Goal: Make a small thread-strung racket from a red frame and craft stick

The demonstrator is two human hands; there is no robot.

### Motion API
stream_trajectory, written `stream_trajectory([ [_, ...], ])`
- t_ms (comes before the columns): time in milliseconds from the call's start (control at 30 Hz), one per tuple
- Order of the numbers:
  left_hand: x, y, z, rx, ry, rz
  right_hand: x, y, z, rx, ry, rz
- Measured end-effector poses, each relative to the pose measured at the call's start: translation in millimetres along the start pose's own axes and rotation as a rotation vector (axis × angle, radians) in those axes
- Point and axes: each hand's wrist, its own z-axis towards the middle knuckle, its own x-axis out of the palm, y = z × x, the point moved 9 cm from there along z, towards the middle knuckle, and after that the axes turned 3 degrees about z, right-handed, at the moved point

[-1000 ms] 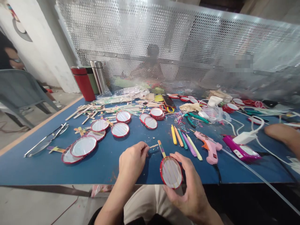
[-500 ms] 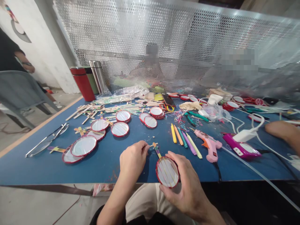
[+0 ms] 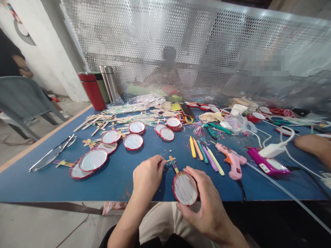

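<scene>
My right hand (image 3: 209, 203) is curled around the rim of a small toy banjo (image 3: 184, 188), which has a round white face, a red edge, thin strings across it and a coloured craft-stick neck (image 3: 173, 164). The neck points away from me, up and slightly left. At its far end, a thin wooden crosspiece (image 3: 170, 159) lies across it. My left hand (image 3: 148, 175) is closed, thumb and finger pinched at the left end of that crosspiece. Whatever is between the fingertips is too small to make out clearly. Several similar toy banjos (image 3: 93, 160) lie to the left.
Craft sticks (image 3: 100, 120) are heaped at the back left, near a red flask (image 3: 91, 90). Eyeglasses (image 3: 55, 153) lie at the left. Coloured markers (image 3: 212, 158), a pink glue gun (image 3: 232, 159) and a purple power strip (image 3: 269, 163) with cables are at the right, beside another person's arm (image 3: 314, 148).
My view has shifted very slightly. Both hands and the toy banjo keep nearly the same pose.
</scene>
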Motion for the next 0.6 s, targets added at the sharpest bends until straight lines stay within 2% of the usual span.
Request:
stream_trajectory([
  [600, 0.3, 0.3, -1.4, 0.004, -0.002, -0.011, 1.8, 0.6, 1.8, -0.007, -0.001, -0.019],
])
